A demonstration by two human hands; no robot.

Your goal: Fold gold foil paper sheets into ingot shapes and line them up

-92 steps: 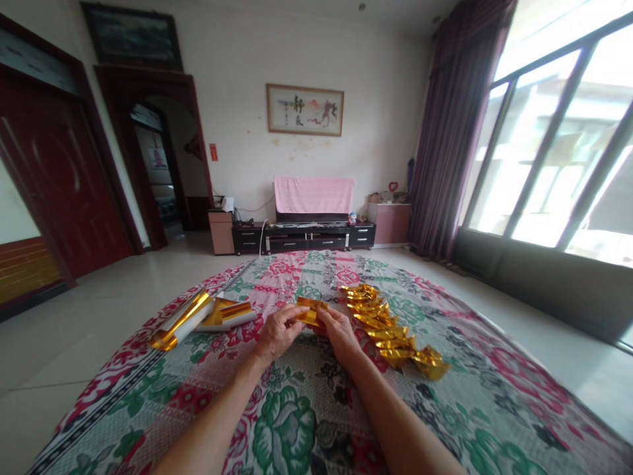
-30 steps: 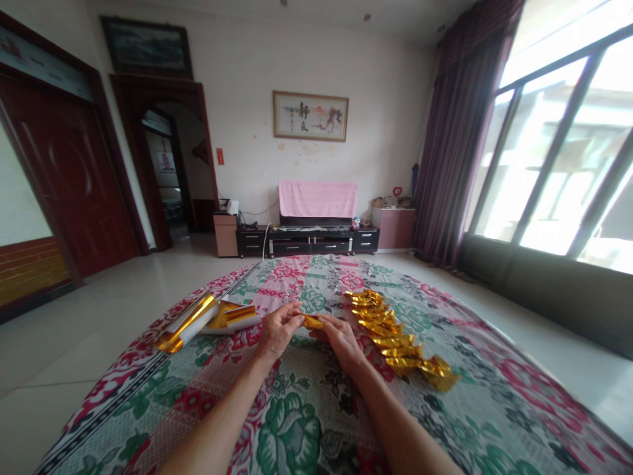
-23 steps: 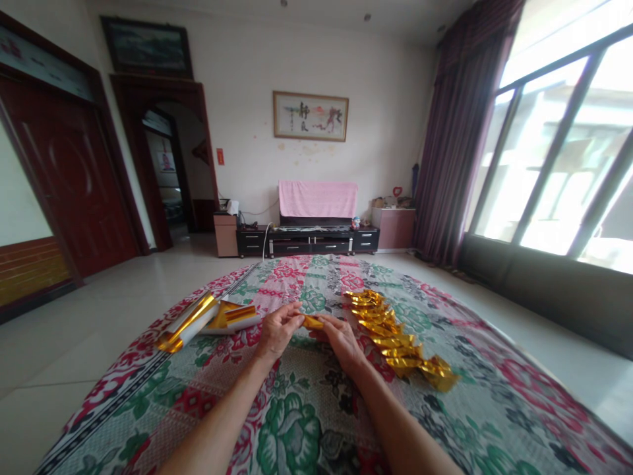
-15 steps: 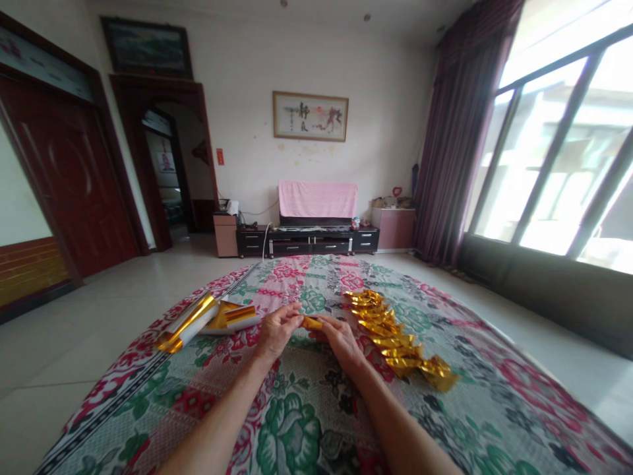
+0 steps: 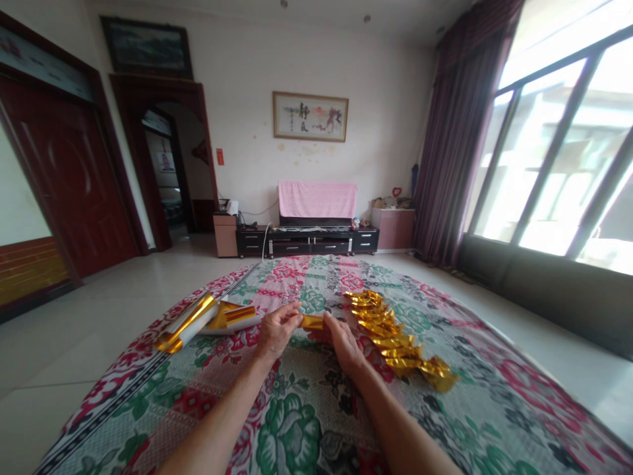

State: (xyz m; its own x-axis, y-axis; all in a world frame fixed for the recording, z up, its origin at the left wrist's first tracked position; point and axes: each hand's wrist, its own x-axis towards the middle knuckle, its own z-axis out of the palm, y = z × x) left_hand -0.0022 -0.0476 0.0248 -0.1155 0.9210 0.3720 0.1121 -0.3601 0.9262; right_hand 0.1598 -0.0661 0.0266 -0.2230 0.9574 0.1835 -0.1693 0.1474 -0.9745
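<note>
Between my two hands stretches a small piece of gold foil paper [image 5: 312,322], held just above the patterned cloth. My left hand [image 5: 277,332] pinches its left end between thumb and fingers. At the other end, my right hand [image 5: 342,340] is closed on the foil, its fingertips partly hidden. To the right lies a row of several folded gold foil pieces [image 5: 390,338], with pinched middles and flared ends. On the left rest curled gold foil sheets [image 5: 190,322] with white backs, near my left hand.
A floral cloth [image 5: 289,429] in red, green and grey covers the round table. Beyond it stand a low black TV cabinet [image 5: 291,247] and a TV under a pink towel [image 5: 318,199]. Tall windows and a purple curtain [image 5: 455,145] are on the right.
My right hand's fingers have shifted slightly to the right along the foil, so more of it shows between the hands. My left hand stays in place.
</note>
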